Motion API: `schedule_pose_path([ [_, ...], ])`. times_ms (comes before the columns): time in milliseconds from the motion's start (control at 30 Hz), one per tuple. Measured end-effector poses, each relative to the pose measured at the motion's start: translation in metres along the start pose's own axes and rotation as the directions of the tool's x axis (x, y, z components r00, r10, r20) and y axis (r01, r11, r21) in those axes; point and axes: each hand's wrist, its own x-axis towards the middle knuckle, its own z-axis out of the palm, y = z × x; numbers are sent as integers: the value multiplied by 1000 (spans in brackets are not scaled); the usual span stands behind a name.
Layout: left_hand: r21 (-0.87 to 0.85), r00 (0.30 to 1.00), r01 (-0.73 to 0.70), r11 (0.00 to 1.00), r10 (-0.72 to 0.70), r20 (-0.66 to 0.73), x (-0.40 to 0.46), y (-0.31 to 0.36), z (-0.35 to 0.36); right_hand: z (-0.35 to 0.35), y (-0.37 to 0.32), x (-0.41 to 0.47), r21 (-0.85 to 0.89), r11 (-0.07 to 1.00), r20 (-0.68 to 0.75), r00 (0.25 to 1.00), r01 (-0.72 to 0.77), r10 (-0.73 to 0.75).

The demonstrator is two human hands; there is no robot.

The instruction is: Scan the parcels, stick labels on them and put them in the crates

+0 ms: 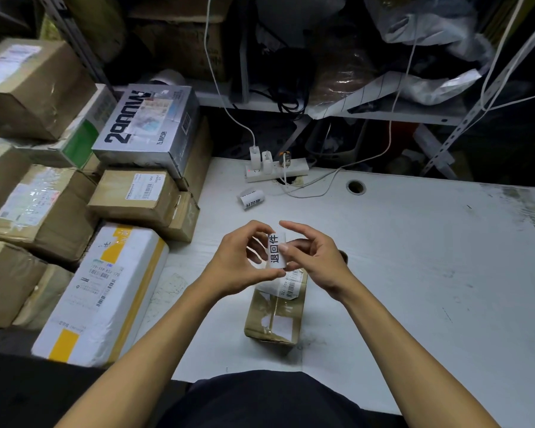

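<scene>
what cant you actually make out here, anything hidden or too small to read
- Small brown parcel, head view: its far end is hidden behind both hands and the label they hold.
- Shipping barcode sticker on that parcel: print too small to read, partly covered by the right hand.
- Label's underside: faces away; left hand covers its edge.
- Crates: none in view.
- Shelf items: too dark to identify.

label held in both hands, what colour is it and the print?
White paper label with black characters, clearest in the head view.

White label (pixel 277 251) (black print); brown parcel (pixel 274 316)
</scene>
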Motion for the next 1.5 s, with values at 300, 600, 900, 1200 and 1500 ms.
schedule_pose_path([
  [300, -382, 987, 161, 910, -154, 51, -1, 8, -5, -3, -1, -2, -3, 999, -18, 999, 51, -51],
  [600, -438, 960, 206, 875, -266, -81, -1, 4, -2, -3, 8, -1, 74, 997, -30, 999, -20, 22],
  [900, -711, 934, 224, 667, -355, -39, 5, 8, -5, -1, 0, -4, 432, 887, 131, 984, -164, 118],
  [1200, 12, 893, -70, 997, 68, -445, -2, 4, 10, 3, 9, -2, 460, 886, -112, 985, -65, 130],
  [1500, -95, 976, -39, 995, 17, -219, -4, 9, 25, 7, 9, -5, 499, 862, -61, 989, -87, 135],
])
